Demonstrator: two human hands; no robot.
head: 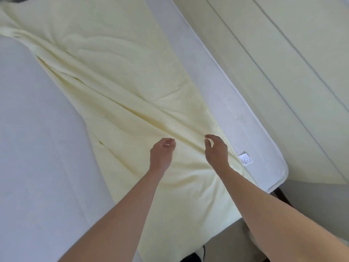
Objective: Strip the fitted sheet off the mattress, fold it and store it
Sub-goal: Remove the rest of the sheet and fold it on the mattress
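a pale yellow fitted sheet [120, 95] lies rumpled in a long strip down the bare white mattress [37, 148], reaching its near edge. the left hand [162, 155] and right hand [216, 151] hover just above the sheet near the mattress's near right corner, fingers loosely curled, grasping nothing.

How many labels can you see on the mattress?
1. A white label sits on the mattress near its right corner, just right of the right hand and beside the sheet. The sheet may hide others.

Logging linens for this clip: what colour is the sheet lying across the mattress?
Pale yellow, plain, unpatterned fabric sheet, seen best in the head view, against the white mattress.
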